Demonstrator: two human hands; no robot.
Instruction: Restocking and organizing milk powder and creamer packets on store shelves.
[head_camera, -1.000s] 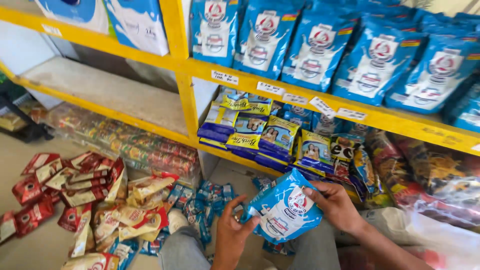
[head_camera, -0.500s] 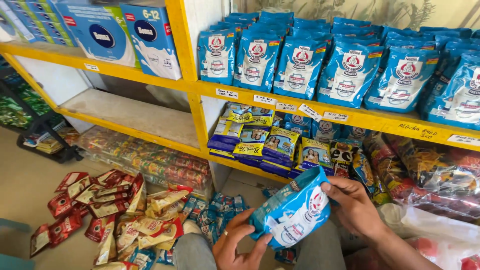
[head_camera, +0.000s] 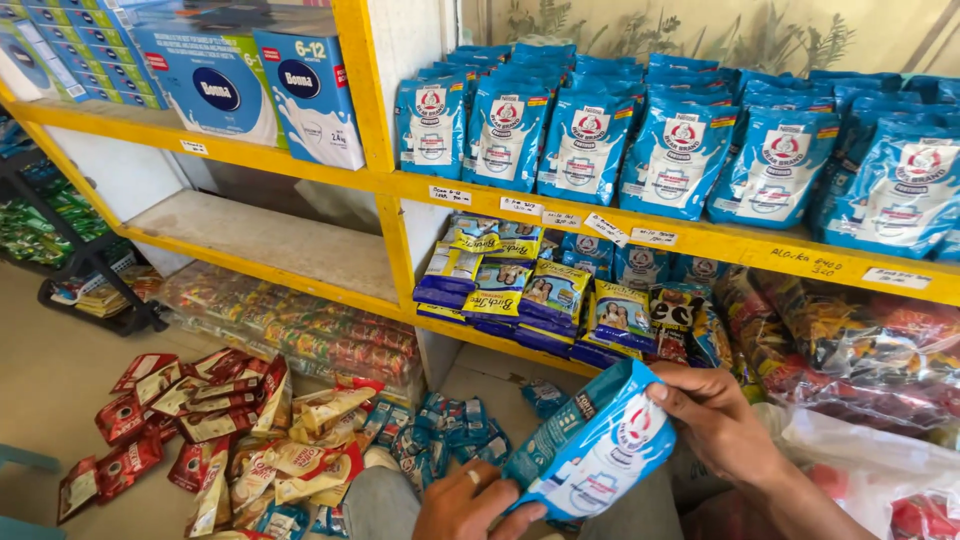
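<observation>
The blue pouch (head_camera: 600, 450) looks like glossy plastic film, creased and catching light. The yellow shelf (head_camera: 640, 225) is painted and smooth, its price labels (head_camera: 450, 194) plain matt paper. The boxes (head_camera: 310, 95) above look like coated cardboard with a slight sheen.

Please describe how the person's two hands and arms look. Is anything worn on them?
Both hands are bare, without gloves. The left hand wears a thin, light-coloured ring on one finger. The right hand shows no ring or watch, and its forearm is bare with no sleeve in view. The left forearm is out of frame.

Blue pouch (head_camera: 598, 450) held low; matching blue pouches (head_camera: 680, 150) line the yellow shelf.
</observation>
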